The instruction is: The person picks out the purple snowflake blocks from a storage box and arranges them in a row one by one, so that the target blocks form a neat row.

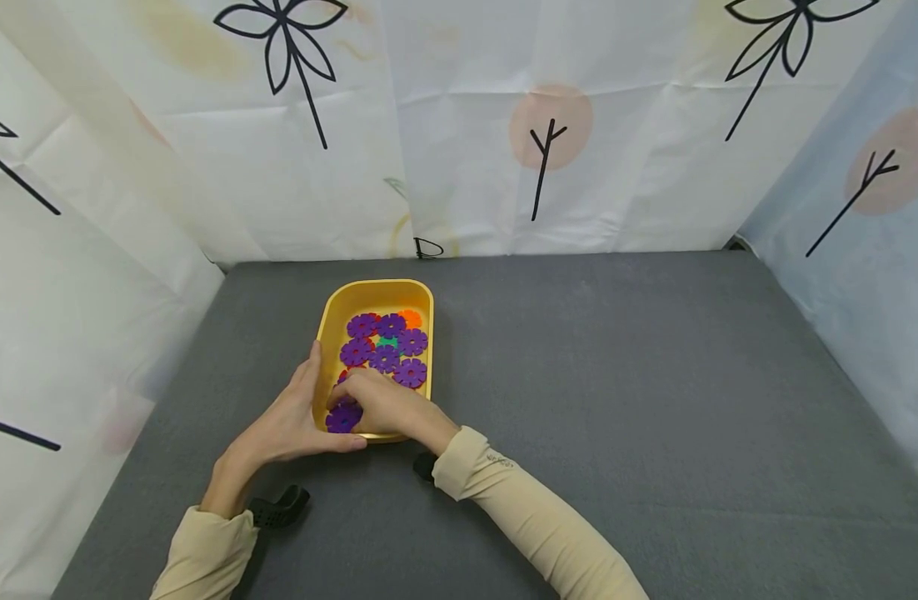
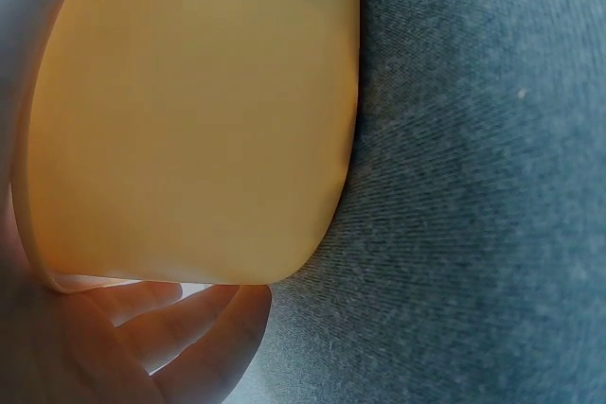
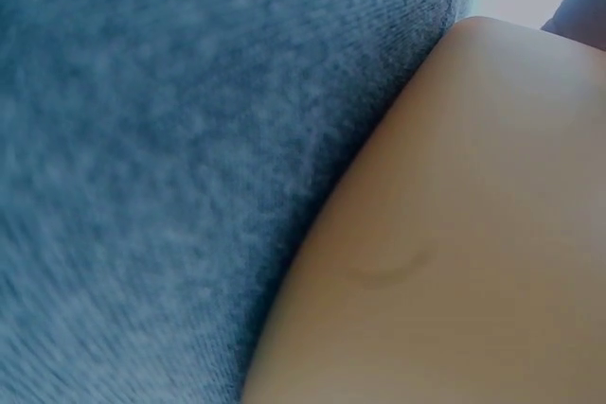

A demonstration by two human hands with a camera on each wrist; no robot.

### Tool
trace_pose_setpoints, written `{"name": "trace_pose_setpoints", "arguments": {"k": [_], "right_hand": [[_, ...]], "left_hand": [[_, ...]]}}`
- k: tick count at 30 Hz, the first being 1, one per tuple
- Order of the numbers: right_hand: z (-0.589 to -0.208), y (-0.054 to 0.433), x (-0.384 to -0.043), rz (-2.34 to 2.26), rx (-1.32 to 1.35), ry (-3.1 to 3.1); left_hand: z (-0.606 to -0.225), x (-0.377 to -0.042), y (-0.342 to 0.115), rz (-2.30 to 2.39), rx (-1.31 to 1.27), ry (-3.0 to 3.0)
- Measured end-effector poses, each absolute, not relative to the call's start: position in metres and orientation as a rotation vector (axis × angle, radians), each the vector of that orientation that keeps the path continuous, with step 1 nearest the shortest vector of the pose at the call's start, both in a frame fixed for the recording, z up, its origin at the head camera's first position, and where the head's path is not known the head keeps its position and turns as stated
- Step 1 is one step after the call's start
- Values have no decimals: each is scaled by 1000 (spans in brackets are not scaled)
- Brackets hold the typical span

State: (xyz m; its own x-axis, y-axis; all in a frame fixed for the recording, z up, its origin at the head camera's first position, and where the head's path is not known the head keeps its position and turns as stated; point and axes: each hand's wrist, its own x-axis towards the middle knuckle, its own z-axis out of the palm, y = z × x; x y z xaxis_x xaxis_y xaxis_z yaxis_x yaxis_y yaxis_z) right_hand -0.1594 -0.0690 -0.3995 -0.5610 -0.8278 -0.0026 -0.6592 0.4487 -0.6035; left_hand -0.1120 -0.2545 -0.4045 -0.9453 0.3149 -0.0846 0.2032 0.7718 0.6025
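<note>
A yellow tray (image 1: 376, 287) with rounded corners sits on the grey table and holds flat flower-shaped pieces (image 1: 385, 359), mostly purple. My left hand (image 1: 290, 417) holds the tray's near left corner, thumb along the near side and fingers along the left wall. In the left wrist view its fingers (image 2: 213, 347) bend round the tray's wall (image 2: 199, 120). Inside the near end of the tray, my right hand (image 1: 384, 404) reaches down beside a purple flower-shaped piece (image 1: 344, 417). Its fingertips are hidden, so a grip cannot be made out. The right wrist view shows only the tray's outer wall (image 3: 473, 234) closely.
An orange piece (image 1: 410, 318), a green piece (image 1: 387, 342) and some red ones lie among the purple pieces. Grey tabletop (image 1: 616, 400) stretches to the right of the tray. White printed curtains (image 1: 459, 150) hang behind the table and at both sides.
</note>
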Motion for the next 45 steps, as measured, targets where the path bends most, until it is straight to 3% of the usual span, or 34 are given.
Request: {"name": "trace_pose_setpoints", "arguments": {"k": [13,29,45], "right_hand": [[-398,-65,-158,-897,-1168,2369],[-391,-48,-161,-1596,-720,2231],[-363,27,-180,-1853,-469,2204]], "left_hand": [[-406,-112,-254,910,394,2789],[-403,-112,-255,947,403,2757],[-405,-115,-254,923,335,2773]]}}
